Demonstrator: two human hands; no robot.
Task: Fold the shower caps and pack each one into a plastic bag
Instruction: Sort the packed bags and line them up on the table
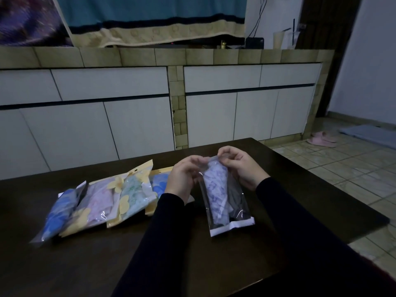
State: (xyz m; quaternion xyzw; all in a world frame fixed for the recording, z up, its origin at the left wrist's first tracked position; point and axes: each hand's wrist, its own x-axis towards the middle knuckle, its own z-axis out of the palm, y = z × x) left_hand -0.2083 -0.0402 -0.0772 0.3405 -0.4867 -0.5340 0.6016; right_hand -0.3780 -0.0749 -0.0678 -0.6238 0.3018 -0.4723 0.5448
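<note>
**Bystander1:** Dark sleeves come in from the bottom of the frame, both forearms reaching over the table (300, 166). Left hand (182, 179) and right hand (240, 166) are both pinched shut on the far end of a clear plastic bag (227, 202), holding it up so it slopes down toward the person.

**Bystander2:** What's in it?

**Bystander1:** A folded shower cap (215, 189), white with a purple-blue print, rolled into a long narrow shape along the left side of the bag. The right half of the bag looks see-through. A white strip runs across the near end, which sits low over the table. Can't tell if it touches.

**Bystander2:** Any room to work?

**Bystander1:** Plenty. The near stretch of the table is bare, and so is the right side out to its edge and far corner. Left of the hands, a row of packed bags (102, 200) lies overlapping, some with yellow butterfly print, blue, pink and green caps inside. The nearest one is tucked just behind the left wrist.
</note>
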